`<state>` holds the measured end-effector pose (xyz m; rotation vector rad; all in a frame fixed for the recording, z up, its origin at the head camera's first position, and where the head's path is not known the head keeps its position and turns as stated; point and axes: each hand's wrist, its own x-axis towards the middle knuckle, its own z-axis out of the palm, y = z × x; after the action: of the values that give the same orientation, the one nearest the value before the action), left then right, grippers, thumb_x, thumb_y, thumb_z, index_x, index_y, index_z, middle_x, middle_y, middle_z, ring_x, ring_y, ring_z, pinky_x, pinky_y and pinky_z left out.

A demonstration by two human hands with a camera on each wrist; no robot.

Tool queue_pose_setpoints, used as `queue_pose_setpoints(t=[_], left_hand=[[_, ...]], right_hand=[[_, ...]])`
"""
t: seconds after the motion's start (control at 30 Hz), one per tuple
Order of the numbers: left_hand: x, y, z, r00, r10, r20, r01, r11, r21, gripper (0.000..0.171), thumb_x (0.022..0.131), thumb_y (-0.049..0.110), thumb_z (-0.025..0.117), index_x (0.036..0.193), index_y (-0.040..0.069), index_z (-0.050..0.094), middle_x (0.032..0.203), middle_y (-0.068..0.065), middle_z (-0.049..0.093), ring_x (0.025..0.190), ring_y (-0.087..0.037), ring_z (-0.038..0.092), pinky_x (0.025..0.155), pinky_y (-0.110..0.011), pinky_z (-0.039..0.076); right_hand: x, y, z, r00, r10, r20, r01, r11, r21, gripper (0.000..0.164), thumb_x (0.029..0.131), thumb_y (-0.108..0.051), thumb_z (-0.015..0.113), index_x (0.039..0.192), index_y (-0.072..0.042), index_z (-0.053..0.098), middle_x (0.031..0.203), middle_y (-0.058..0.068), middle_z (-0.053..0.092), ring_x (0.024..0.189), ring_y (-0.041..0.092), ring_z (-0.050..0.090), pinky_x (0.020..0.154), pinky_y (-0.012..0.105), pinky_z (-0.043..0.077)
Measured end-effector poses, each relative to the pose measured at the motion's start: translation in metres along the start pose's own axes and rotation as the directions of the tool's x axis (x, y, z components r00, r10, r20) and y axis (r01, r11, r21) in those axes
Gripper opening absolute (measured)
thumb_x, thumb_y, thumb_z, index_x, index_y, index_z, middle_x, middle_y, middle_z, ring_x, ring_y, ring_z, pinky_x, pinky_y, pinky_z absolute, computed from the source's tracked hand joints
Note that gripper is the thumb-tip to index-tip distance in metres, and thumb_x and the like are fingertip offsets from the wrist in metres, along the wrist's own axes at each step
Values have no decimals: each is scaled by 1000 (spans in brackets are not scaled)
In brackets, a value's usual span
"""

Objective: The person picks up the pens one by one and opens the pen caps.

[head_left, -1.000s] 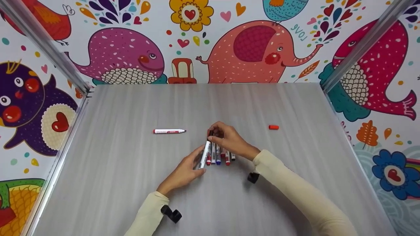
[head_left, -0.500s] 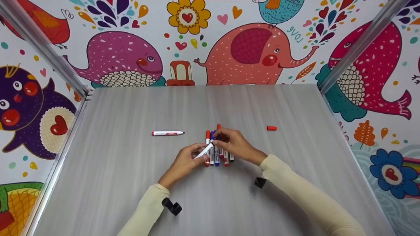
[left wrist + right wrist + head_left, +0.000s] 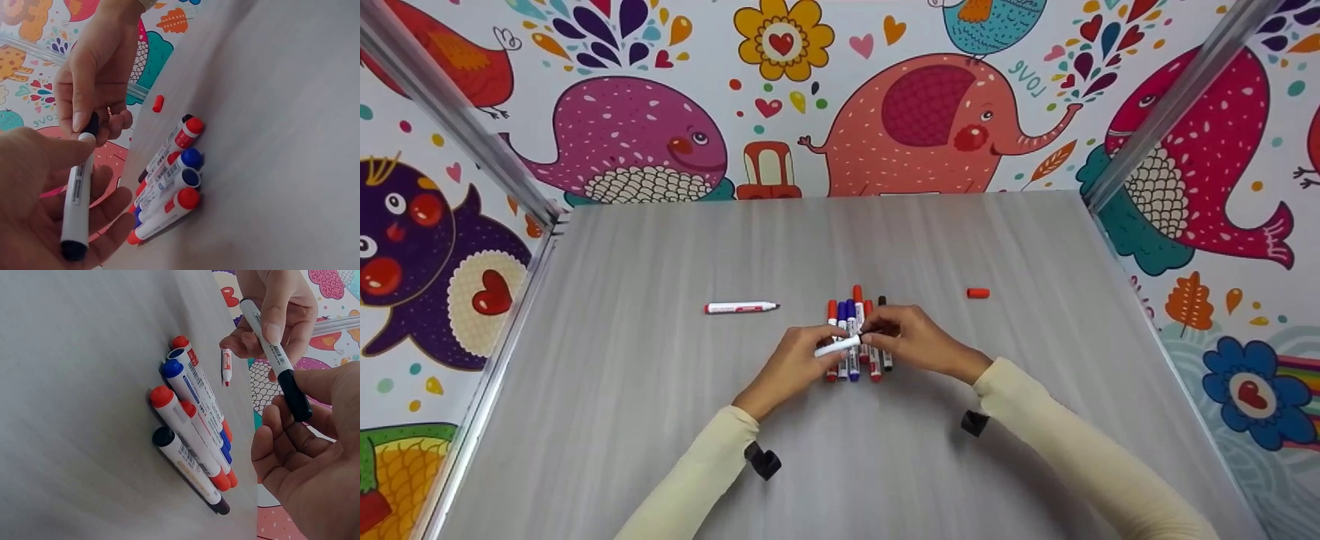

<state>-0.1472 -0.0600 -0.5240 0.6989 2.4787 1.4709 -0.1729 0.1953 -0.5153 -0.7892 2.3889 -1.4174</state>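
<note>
A white marker [image 3: 76, 208] with a black cap [image 3: 295, 396] is held above the table between both hands. My left hand [image 3: 791, 367] grips its white barrel between thumb and fingers. The thumb and fingers of my right hand [image 3: 919, 341] pinch the black cap, which sits on the marker's end. Beneath the hands lies a row of capped markers, among them a blue-capped marker [image 3: 183, 377], an orange-red-capped marker [image 3: 180, 419] and a black-capped marker [image 3: 188, 464]. In the head view the hands partly cover this row.
An uncapped marker [image 3: 741, 307] with a red end lies left of the row, its tip pointing right. A loose orange-red cap [image 3: 979, 293] rests to the right on the grey table [image 3: 660, 247]. Walls with cartoon animals and metal posts [image 3: 1185, 105] border the table.
The held marker has swung from steep to nearly level in the head view. My right hand has moved right and slightly down, uncovering more of the row's caps.
</note>
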Motion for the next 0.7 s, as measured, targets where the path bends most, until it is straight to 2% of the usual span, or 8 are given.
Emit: queue_pose_setpoints(t=[0.13,0.27,0.4,0.7], left_hand=[[1,2,2,1000,25,4,-25,999,48,21,103,7,77,124,5,81,121,-7,81,112,-22,75,104,-51,59],[1,4,4,1000,7,21,-9,997,74,21,104,8,77,124,9,82,120,-4,81,107,-19,73,101,-47,60],[2,7,4,999,0,32,-3,996,89,22,104,10,77,126,9,82,123,-5,81,109,-19,73,103,-47,59],[4,9,1,999,10,41,-15,992,126,23,104,11,78,126,10,82,119,-3,81,99,-17,69,96,-43,61]], right_hand=[[-6,1,-2,1000,1,31,-1,1000,-3,12,106,-15,76,116,-9,79,106,2,78,91,17,67,81,29,57],[-10,3,-4,999,15,46,-14,1000,-27,15,107,-18,76,119,-10,79,106,1,77,91,17,66,81,28,57],[-11,4,-6,999,23,49,-22,999,-33,15,106,-17,76,119,-10,79,106,1,77,92,18,67,83,30,58],[-11,2,-8,998,23,65,-20,999,-49,16,107,-17,74,121,-10,79,106,0,76,92,18,66,86,34,58]])
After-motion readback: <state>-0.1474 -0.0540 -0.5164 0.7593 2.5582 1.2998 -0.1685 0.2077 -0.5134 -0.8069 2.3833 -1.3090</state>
